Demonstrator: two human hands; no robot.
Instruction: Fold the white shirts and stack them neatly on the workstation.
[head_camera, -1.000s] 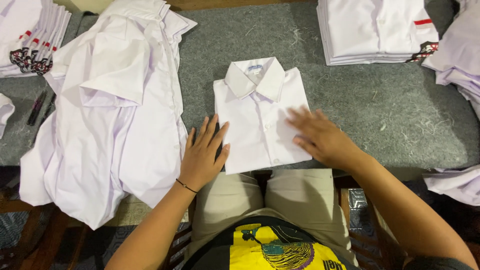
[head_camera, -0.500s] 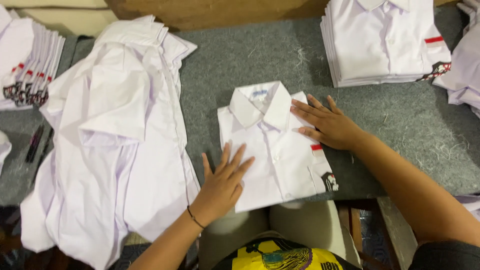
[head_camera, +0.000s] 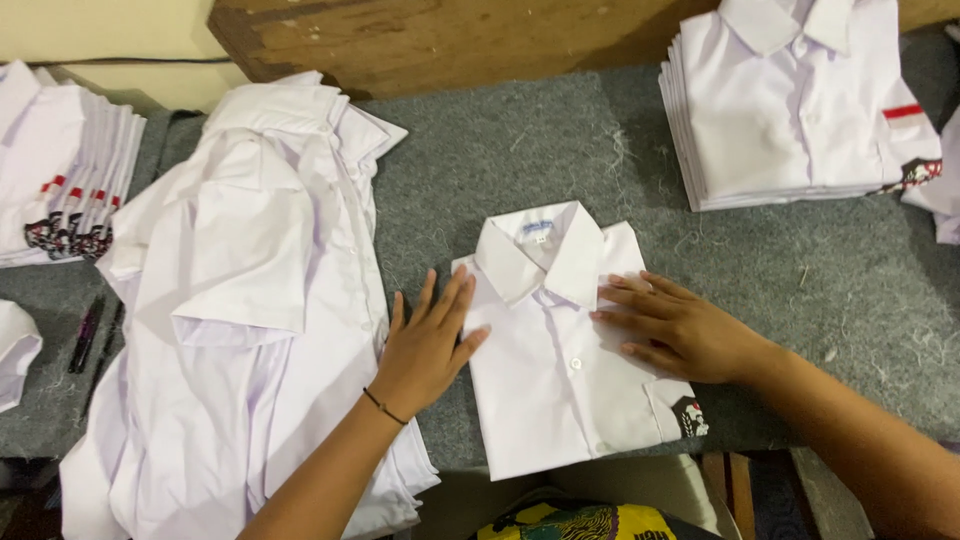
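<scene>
Seen from above, a grey felt table (head_camera: 520, 150) holds white shirts. At far left, a fanned stack of folded shirts (head_camera: 60, 190) with red and dark trim sits near two pens (head_camera: 90, 335). Beside it sprawls a loose pile of unfolded white shirts (head_camera: 250, 320).

The left hand (head_camera: 425, 345), fingers spread and flat, presses the left edge of a folded white shirt (head_camera: 560, 380) lying at the table's near edge, collar away from the person. The right hand (head_camera: 685, 335), also open and flat, rests on the shirt's right side, above a dark patch on the sleeve. Neither hand grips anything.

At upper right stands a neat stack of folded shirts (head_camera: 800, 110).

The folded shirt's lower end overhangs the table edge; uneven pressure could probably slide it off or loosen the fold.
</scene>
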